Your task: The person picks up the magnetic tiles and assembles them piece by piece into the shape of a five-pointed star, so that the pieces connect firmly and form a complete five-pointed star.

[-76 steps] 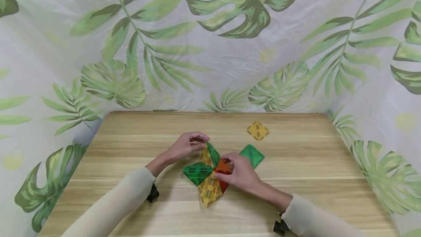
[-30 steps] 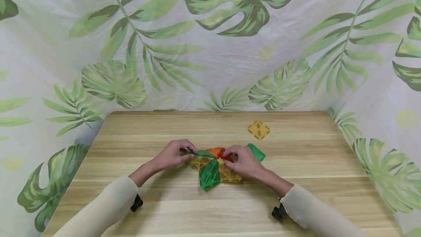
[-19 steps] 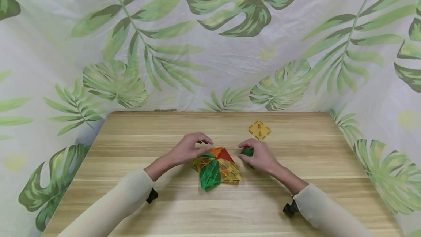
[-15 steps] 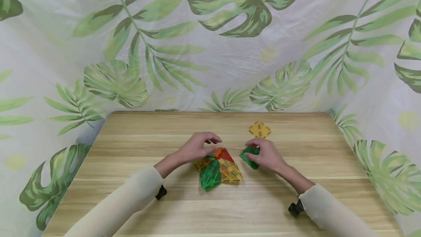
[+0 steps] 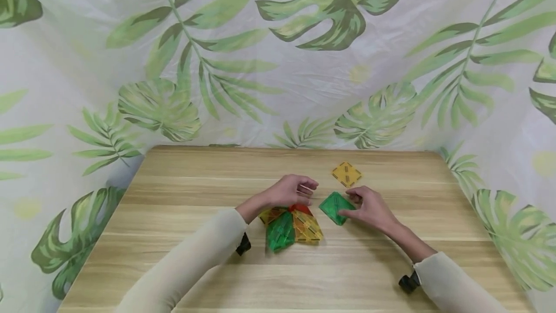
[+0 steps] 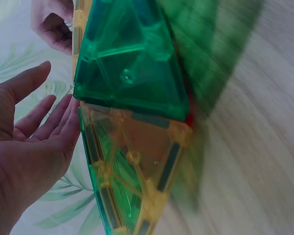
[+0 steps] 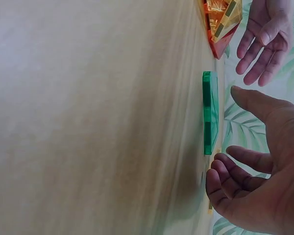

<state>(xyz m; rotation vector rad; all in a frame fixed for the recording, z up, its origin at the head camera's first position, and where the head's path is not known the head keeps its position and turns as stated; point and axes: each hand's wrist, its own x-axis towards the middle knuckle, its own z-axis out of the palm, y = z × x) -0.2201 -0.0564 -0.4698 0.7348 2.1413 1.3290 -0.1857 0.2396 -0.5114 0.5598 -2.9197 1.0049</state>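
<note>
A star-like build of translucent magnetic tiles (image 5: pixel 280 232), green, yellow, orange and red, stands on the table. My left hand (image 5: pixel 284 190) hovers over its far side with fingers loosely bent, hiding part of it. In the left wrist view that hand's fingers lie beside the build's green panel (image 6: pixel 132 63), not gripping it. Right of the build is a green diamond-shaped tile piece (image 5: pixel 334 206) with a line down its middle. My right hand (image 5: pixel 367 209) is at its right side, thumb overlapping its edge. The right wrist view shows that hand's fingers (image 7: pixel 230 178) relaxed and spread from the thumb.
Farther back lies a yellow diamond-shaped tile piece (image 5: pixel 346 174). The wooden table (image 5: pixel 195 173) ends at a leaf-print cloth (image 5: pixel 243 91) hanging behind and at the sides. A small black device (image 5: pixel 410 283) sits at the right cuff.
The build was turned on the table, then my left hand let go and moved right above it. My right hand left the build, held the green piece, then loosened and shifted right.
</note>
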